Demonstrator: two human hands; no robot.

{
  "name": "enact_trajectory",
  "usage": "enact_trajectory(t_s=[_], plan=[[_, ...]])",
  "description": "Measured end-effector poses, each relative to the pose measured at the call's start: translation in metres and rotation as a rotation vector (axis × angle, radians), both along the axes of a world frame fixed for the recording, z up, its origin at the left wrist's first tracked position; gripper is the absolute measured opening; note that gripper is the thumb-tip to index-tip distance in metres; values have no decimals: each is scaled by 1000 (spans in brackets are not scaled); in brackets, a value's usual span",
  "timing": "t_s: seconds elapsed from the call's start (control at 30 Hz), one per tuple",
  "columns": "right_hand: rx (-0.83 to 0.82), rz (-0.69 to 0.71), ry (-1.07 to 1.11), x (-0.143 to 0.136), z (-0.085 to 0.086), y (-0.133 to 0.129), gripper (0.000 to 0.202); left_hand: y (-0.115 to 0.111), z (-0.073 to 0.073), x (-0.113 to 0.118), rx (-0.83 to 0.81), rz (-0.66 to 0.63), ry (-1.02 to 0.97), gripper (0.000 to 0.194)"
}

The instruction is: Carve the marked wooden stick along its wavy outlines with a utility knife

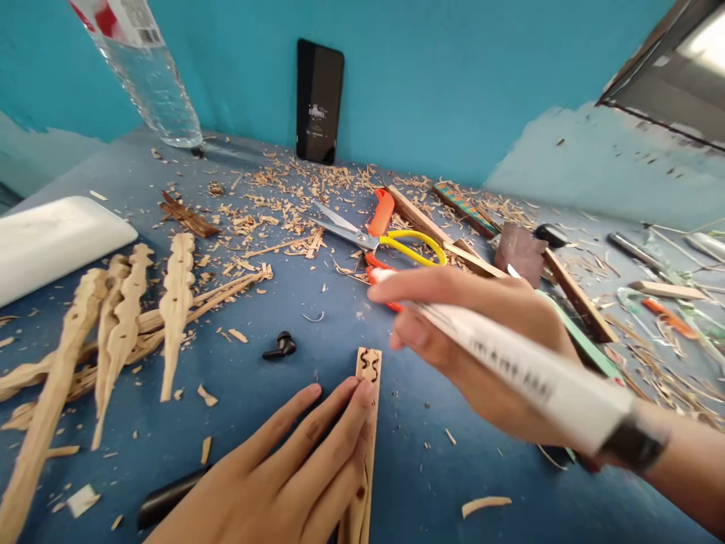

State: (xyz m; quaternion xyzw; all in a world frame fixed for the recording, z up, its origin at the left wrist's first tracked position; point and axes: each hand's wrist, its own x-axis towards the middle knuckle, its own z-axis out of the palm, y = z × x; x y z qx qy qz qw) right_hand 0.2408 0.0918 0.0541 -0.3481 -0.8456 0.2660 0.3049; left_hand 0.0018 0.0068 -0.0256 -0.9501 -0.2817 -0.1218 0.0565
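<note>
My left hand (288, 472) lies with fingers stretched out over a narrow wooden strip (368, 364), pressing it against the table. Dark curved marks show on the strip's far end; the rest runs under my fingers toward me. Held between the thumb and fingers of my right hand (498, 340) is a white marker (510, 363) with a black rear end, blurred by motion. It hovers to the right of the strip, apart from it; its tip is hard to make out. Several carved wooden sticks (177, 302) with wavy edges rest to the left.
Scissors (362, 238) with yellow and red handles lie ahead among wood shavings (260, 215). Nearby are a black earbud (282, 346), a black cylinder (173, 497) and a white case (62, 242). A bottle (147, 83) and phone (319, 102) stand at the back; tools and wood pieces (581, 295) crowd the right.
</note>
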Motion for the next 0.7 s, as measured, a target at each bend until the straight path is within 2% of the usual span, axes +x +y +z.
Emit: enact_trajectory(t_s=[0.07,0.17,0.27,0.37,0.5,0.6,0.7], plan=[[29,5,8,13,-11,-21,26,1,0,1,-3,16,-18,46],[109,-19,-111,26,-21,-57,26,1,7,2,-18,13,-62,49],[212,24,-281,32,-21,-89,16,-1,22,1,-82,38,-76,58],[232,33,-381,32,-23,-115,14,-3,37,1,-137,67,-9,55],[295,-91,-365,14,-38,-147,1,-3,45,0,-164,25,72,56],[309,-295,-318,-11,-47,-165,7,0,46,0,-208,11,122,56],[169,-405,-348,-39,-46,-175,18,4,47,0,-229,-11,161,57]])
